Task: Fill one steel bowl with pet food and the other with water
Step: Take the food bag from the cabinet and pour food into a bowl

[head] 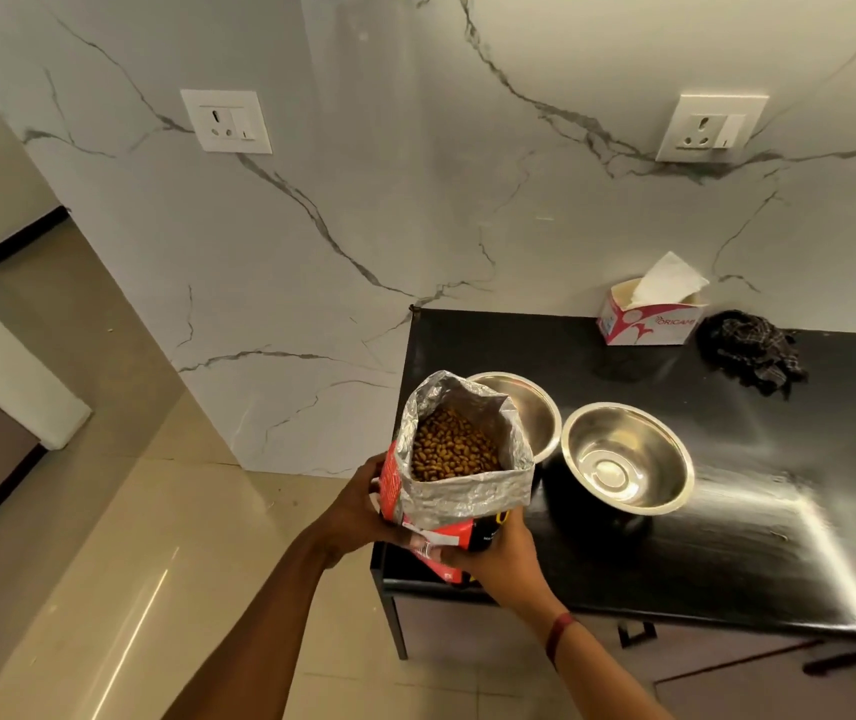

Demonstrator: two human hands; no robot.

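Two steel bowls stand side by side on the black counter (727, 553). The left bowl (530, 407) is half hidden behind an open pet food bag (462, 491); the right bowl (627, 457) is in full view with nothing in it. The bag is red outside, foil inside, and holds brown kibble (454, 452). It is upright over the counter's left front corner. My left hand (358, 506) grips its left side. My right hand (498, 556) grips its lower front.
A tissue box (649, 317) stands at the back of the counter by the marble wall, with a dark crumpled cloth (750, 356) to its right. Cabinet drawers with dark handles (636, 634) sit under the counter. Tiled floor lies to the left.
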